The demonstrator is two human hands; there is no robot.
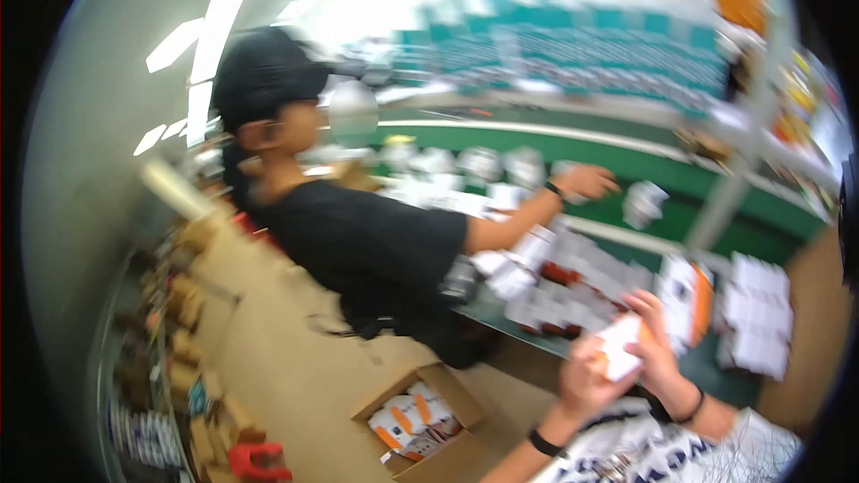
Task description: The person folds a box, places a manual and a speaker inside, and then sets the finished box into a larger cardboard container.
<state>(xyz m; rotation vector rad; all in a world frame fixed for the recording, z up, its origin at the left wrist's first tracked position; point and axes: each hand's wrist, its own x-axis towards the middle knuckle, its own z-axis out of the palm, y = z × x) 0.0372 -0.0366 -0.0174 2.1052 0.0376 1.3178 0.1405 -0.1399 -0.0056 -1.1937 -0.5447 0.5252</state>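
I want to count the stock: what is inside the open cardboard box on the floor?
The open cardboard box holds several white-and-orange packages, lying loosely. Anything beneath them is covered, and blur hides details.

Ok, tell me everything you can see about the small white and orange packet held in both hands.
The packet is small and flat, white with an orange patch, probably card or glossy paper; blur hides any finer detail. It is held tilted above the green table's near edge. The left hand grips its lower left side, and the right hand wraps its right side. Similar packets lie on the table behind it.
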